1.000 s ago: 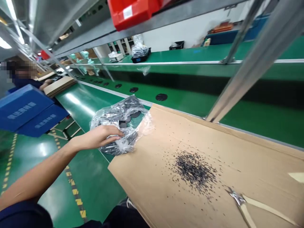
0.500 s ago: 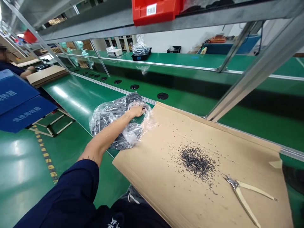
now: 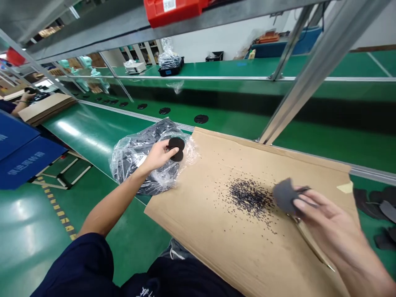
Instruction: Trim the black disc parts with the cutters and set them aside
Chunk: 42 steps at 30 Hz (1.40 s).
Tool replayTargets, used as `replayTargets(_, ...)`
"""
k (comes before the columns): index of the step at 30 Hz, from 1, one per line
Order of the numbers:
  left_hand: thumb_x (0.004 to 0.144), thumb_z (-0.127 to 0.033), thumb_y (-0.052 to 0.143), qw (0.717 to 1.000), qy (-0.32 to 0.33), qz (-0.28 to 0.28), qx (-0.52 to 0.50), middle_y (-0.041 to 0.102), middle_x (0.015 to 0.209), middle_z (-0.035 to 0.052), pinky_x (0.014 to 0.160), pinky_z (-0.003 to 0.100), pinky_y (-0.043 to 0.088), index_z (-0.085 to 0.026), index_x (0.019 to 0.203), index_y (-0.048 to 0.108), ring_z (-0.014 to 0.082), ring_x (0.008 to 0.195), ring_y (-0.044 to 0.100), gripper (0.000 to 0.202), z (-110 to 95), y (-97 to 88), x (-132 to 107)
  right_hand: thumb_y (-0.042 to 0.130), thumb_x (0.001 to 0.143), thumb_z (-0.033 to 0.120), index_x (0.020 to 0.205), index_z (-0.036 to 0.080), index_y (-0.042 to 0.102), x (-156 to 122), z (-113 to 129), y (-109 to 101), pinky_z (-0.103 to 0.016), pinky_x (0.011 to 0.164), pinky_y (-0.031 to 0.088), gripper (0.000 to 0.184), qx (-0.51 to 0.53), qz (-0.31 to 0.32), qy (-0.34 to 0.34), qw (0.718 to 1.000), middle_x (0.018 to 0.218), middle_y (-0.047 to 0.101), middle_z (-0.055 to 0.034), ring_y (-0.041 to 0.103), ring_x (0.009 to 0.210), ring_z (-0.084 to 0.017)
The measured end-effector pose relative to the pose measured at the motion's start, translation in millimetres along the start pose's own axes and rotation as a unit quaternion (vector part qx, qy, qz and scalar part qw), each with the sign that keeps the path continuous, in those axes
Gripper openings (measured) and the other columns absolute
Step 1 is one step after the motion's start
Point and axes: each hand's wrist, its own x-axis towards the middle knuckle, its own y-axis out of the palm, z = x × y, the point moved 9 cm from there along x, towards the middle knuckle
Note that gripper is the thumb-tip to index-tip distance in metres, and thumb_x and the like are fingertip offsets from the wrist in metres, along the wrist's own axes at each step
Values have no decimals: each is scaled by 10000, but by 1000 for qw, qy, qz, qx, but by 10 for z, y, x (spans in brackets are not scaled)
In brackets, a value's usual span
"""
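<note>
The **left hand** (image 3: 157,156) is partly closed and holds two black discs (image 3: 176,149) at the fingertips. The discs are flat, round and matte, probably foam, and one overlaps the other. The **right hand** (image 3: 328,218) is also partly closed, with a grey piece (image 3: 286,196) pinched between the thumb and fingers. This piece is flat and soft-looking, with a curved edge, and its full outline is partly hidden by the fingers. The discs lie directly over a clear plastic bag (image 3: 133,165) filled with similar black pieces. The bag rests on the green surface (image 3: 86,132), touching the left edge of a cardboard sheet (image 3: 198,231). The grey piece lies well apart from the discs, above the right part of the sheet and just beside a pile of black particles (image 3: 250,197), which scatter outward across the cardboard. Pliers (image 3: 309,239) with cream handles lie on the sheet, partly beneath the right hand. Further dark pieces (image 3: 371,206) lie on the green surface beyond the sheet's right edge. Blue boxes (image 3: 18,152) stand at the far left. A co-worker's hand (image 3: 26,97) rests in the distance beside a stack of cardboard (image 3: 46,108). A red bin (image 3: 167,8) sits on the shelf (image 3: 235,20) overhead.
</note>
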Motion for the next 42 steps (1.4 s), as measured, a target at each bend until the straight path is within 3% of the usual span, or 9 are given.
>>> replayTargets(2,923,-389,518,998,-22,-41,-36,755,1012,94,783,303,544,-142,1100,698,225,864,693,353,-32,-10,10,871,558,628,876,290,729,-89,-111,252,-428,783,594,486,97,40,71,992,941,757,-95,705,852,-271)
replayTargets(5,814,-332,614,995,-75,-57,29,742,884,104,777,325,509,-159,893,710,270,857,685,213,34,16,100,910,567,549,952,256,757,-182,-201,466,-409,865,581,507,142,82,87,983,1012,764,-87,696,926,-251)
replayTargets(14,934,-443,387,992,-107,-66,15,633,640,82,691,310,446,-172,717,619,244,697,633,418,334,-81,308,909,556,592,952,262,777,-182,-289,476,-386,858,587,532,149,74,91,982,989,763,-62,699,928,-238)
replayTargets(20,730,-325,603,993,-91,-53,-61,681,717,38,689,287,464,-157,820,671,202,700,611,203,286,-1,340,875,624,582,951,238,762,-204,-179,500,-396,787,593,488,107,81,79,988,923,751,-58,694,851,-235)
replayTargets(26,818,-455,537,983,-78,-93,-137,673,782,50,704,287,505,-159,805,627,184,753,629,310,188,-128,340,880,605,593,968,234,757,-224,-111,555,-360,700,584,525,111,100,78,986,876,746,-56,671,760,-208)
replayTargets(30,822,-526,609,947,-47,-78,-307,669,848,48,695,295,549,-170,938,597,175,765,655,374,-180,-46,230,888,599,578,933,218,734,-226,-66,611,-324,674,562,514,130,89,78,984,889,739,-62,654,748,-185)
replayTargets(34,809,-433,717,879,14,31,-475,678,986,54,717,269,574,-213,1228,508,163,852,683,518,-902,344,-17,862,632,565,830,216,720,-259,-5,730,-313,661,554,426,133,98,75,983,898,734,-51,654,768,-180)
replayTargets(38,845,-391,730,813,22,124,-568,663,1009,46,732,241,568,-226,1135,500,139,858,684,405,-1461,791,-300,857,635,553,826,212,739,-358,-101,890,-268,557,507,408,169,138,126,968,775,708,-15,608,645,-134)
replayTargets(42,882,-371,717,790,16,127,-599,628,900,-1,708,222,542,-245,1135,472,111,788,646,374,-1650,1011,-446,872,630,527,843,221,743,-465,-206,961,-250,487,484,395,212,151,166,951,664,661,28,544,528,-101)
